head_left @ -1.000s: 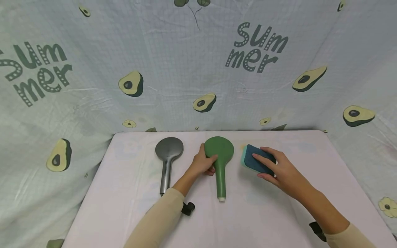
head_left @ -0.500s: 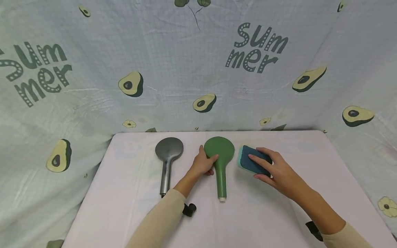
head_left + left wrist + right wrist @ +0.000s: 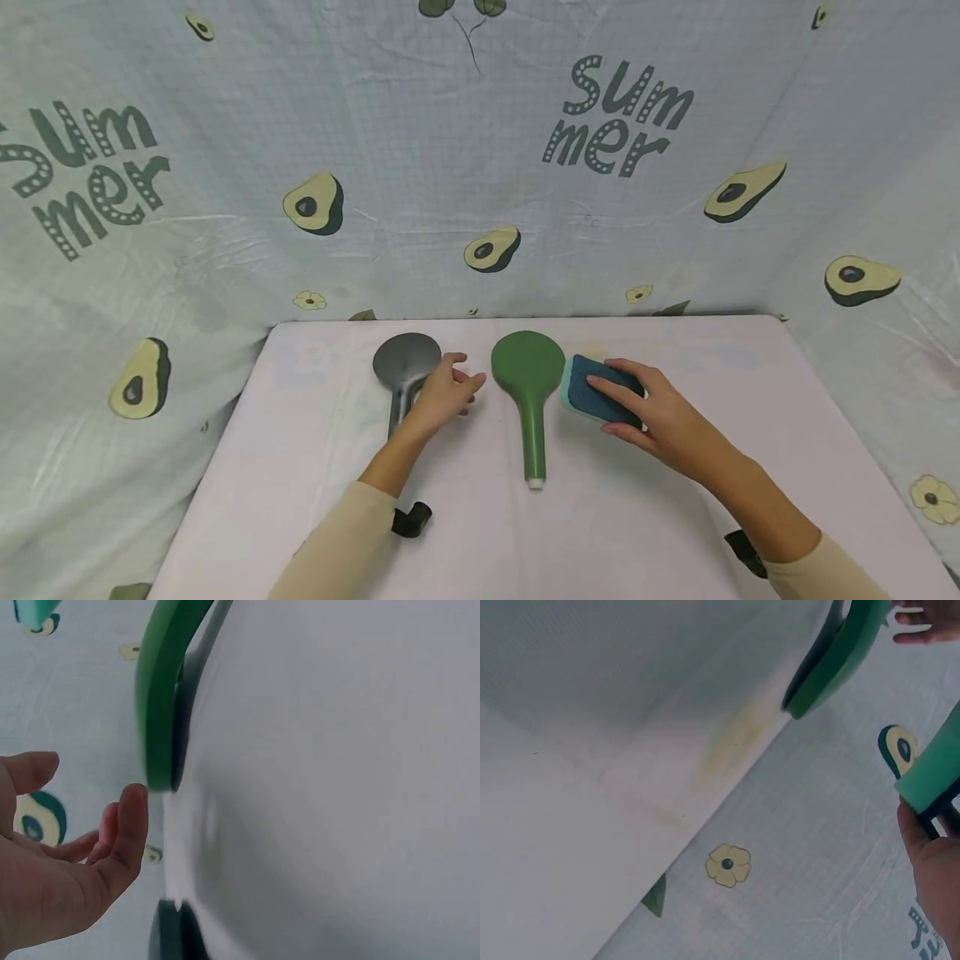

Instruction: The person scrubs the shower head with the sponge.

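In right hand [image 3: 663, 417], gripping a sponge [image 3: 592, 405] — holding left hand [image 3: 441, 398] loose, empty — and flanking a green showerhead [image 3: 528, 367] lying handle-end nearest.

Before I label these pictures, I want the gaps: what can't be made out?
Head view: handle end of the grey shower head, hidden by the left forearm.
Left wrist view: handle end of the green shower head, cut off by the top edge.
Left wrist view: dark shape, blurred, cut off by the bottom edge.
Right wrist view: part of the sponge, cut off by the right edge.
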### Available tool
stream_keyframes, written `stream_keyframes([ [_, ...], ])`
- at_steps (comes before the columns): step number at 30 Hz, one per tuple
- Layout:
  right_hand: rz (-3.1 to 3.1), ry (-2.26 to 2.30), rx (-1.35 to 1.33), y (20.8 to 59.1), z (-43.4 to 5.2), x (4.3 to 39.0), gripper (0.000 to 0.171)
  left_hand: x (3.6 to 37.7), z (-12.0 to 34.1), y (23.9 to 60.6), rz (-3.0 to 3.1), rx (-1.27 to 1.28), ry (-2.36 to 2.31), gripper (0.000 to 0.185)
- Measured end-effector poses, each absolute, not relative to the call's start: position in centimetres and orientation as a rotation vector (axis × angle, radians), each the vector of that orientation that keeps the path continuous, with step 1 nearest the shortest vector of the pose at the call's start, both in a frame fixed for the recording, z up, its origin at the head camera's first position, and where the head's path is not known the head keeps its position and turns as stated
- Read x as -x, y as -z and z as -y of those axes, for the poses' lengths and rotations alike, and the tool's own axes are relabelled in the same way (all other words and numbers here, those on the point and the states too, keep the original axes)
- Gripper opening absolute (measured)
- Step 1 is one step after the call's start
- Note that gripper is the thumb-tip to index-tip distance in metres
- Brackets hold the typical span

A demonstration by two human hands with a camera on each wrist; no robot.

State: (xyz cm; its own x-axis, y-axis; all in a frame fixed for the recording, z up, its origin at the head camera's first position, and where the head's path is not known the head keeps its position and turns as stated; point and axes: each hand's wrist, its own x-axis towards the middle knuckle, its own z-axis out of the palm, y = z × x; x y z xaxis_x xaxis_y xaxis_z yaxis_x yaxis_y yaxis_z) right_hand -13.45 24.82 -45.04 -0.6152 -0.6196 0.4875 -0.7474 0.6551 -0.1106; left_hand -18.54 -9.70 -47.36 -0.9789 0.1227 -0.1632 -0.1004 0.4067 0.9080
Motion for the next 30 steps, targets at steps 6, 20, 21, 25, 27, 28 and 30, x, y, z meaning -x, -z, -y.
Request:
stream_keyframes([
  [6, 2.469, -0.458, -1.101, 45.1, -24.2, 13.5, 0.06, 18.0, 13.4, 46.1, -2.625, -0.089, -1.418, 0.051],
  [20, 2.462, -0.474, -1.158, 45.6, -23.0, 13.6, 0.07, 17.4, 19.1, 47.5, -2.799, 0.085, -1.095, 0.045],
  [21, 2.462, -0.475, -1.159, 45.6, -23.0, 13.5, 0.066, 17.4, 19.3, 47.8, -2.772, 0.104, -1.102, 0.048],
  [25, 2.458, -0.487, -1.162, 45.7, -22.8, 13.4, 0.059, 17.6, 20.0, 48.6, -2.666, 0.192, -1.164, 0.052],
  [27, 2.451, -0.484, -1.163, 45.8, -22.8, 13.4, 0.059, 17.8, 20.2, 48.9, -2.63, 0.224, -1.202, 0.045],
  [28, 2.448, -0.487, -1.164, 45.8, -22.8, 13.4, 0.059, 17.8, 20.2, 49.0, -2.621, 0.232, -1.211, 0.041],
  [30, 2.444, -0.478, -1.166, 45.9, -22.8, 13.4, 0.06, 18.0, 20.3, 49.2, -2.599, 0.245, -1.229, 0.034],
])
